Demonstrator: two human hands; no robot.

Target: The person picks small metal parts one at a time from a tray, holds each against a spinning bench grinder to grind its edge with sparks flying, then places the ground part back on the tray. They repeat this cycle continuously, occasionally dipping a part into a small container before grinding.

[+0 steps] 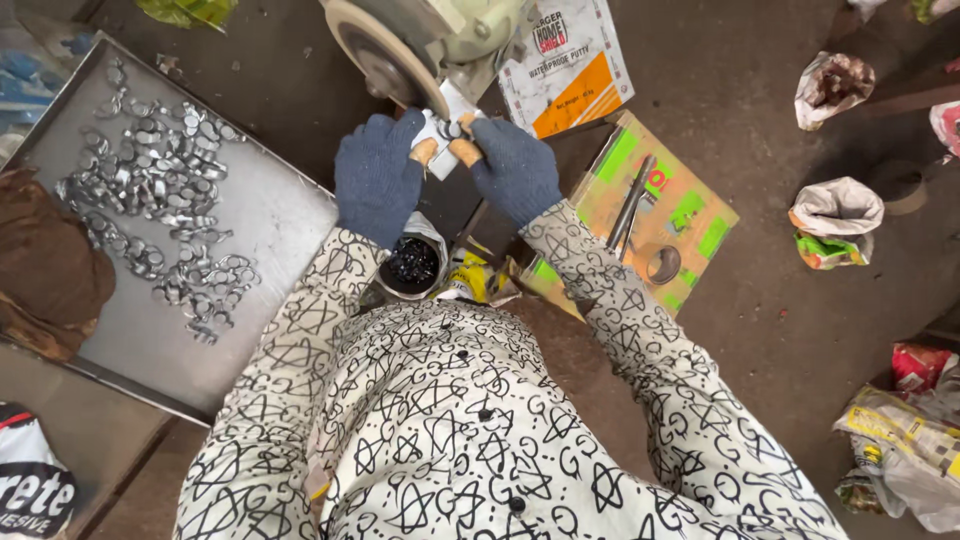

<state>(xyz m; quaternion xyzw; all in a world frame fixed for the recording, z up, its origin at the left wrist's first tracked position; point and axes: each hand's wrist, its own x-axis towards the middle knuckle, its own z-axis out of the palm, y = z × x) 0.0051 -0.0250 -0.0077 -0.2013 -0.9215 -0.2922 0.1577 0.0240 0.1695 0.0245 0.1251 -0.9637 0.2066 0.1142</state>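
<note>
Both gloved hands, left hand (378,172) and right hand (515,168), each grip closed on small metal ring (452,130), grinding wheel (375,55) just above grip, tray (270,215) left

Even, soft daylight — faint shadows, mild glare on the metal tray (270,225) — sharp throughout.
</note>
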